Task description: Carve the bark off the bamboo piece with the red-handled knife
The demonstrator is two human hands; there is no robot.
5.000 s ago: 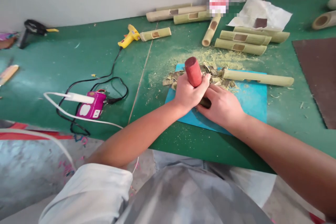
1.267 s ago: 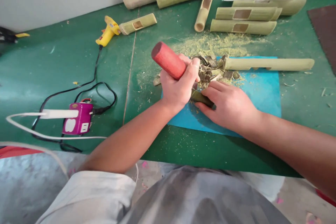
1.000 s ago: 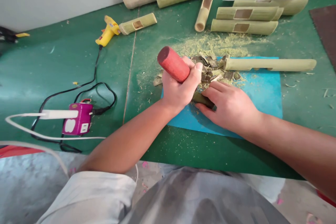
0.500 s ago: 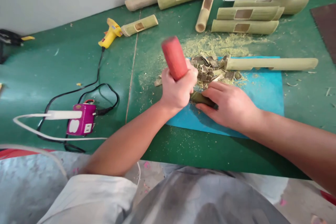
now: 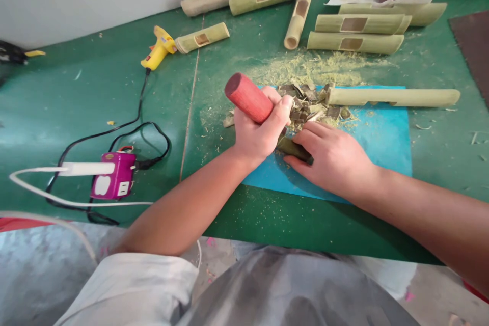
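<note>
Two hands meet at frame centre on our blue mat (image 5: pixel 382 137). Our left hand (image 5: pixel 257 130) is fisted around a red wooden handle (image 5: pixel 247 97), its tool end hidden. Our right hand (image 5: pixel 334 160) presses flat over a dark green bamboo piece (image 5: pixel 293 147), mostly covered.

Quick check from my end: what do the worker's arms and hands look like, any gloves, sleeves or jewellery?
Both hands are bare: no gloves, rings or watch visible on the left hand or right hand. The forearms are uncovered. A short, pale grey-white sleeve shows on the left upper arm; the right upper arm is out of frame.
</note>
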